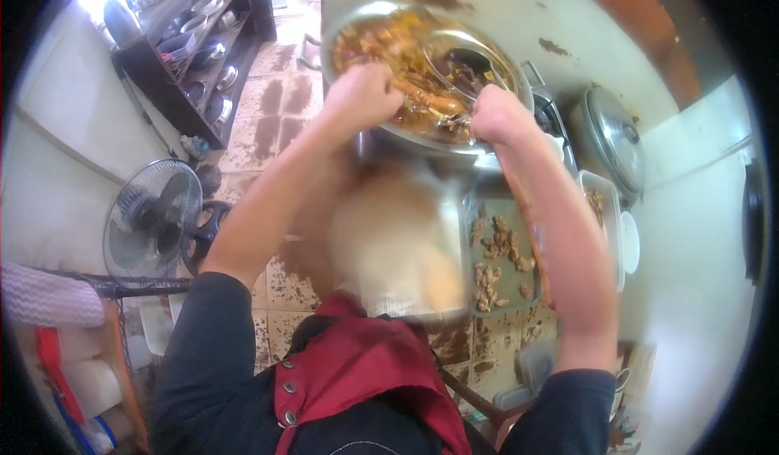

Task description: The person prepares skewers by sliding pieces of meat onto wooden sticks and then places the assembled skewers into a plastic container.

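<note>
Hands are raised over a wide metal bowl (341, 33) heaped with braised meat pieces in brown sauce (381, 41), which sits high in the head view on what seems to be a stove top. The left hand (361, 94) is closed into a fist at the bowl's near left rim, its grip apparently pressed together round a piece or a handle — which of the two cannot be told through the blur. The right hand (497, 113) is likewise clenched at the near right rim, beside a large metal strainer ladle (462, 57) lying in the food; whether the handle is pinched in that grip cannot be told.

Below, a flat tray (507, 212) with a scatter of drained pieces (495, 260) is set on the worktop, with a white container (604, 212) just beside it and a lidded cooker (613, 135) further right.

For clean work, sauce is best let drip inside the rim before anything is carried across, and the bowl is best steadied — it looks full and heavy.
</note>
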`<state>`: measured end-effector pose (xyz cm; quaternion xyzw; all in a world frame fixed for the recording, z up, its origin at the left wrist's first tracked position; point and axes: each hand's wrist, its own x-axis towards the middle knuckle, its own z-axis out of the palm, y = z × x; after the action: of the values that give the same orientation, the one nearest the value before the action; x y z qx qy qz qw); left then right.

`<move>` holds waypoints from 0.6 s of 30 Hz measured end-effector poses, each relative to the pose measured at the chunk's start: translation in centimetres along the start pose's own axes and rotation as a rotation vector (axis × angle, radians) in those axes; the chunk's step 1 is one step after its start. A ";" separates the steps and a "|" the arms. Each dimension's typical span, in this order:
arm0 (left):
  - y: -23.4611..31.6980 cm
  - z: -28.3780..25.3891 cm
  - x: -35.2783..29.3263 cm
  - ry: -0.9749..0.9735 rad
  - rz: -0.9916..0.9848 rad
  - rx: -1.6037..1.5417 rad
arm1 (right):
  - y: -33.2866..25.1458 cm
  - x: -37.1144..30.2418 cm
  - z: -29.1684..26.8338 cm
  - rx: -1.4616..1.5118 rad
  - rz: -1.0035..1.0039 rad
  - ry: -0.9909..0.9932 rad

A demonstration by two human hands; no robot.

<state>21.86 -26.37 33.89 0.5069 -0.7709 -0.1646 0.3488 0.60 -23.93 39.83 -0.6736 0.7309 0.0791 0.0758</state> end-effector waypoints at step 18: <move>-1.0 1.1 4.4 -0.498 0.017 0.257 | -1.3 -1.5 0.6 0.113 0.133 0.065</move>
<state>20.65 -30.81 34.12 0.4844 -0.8517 -0.1819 0.0831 2.01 -22.45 39.55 -0.6203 0.7795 0.0205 0.0846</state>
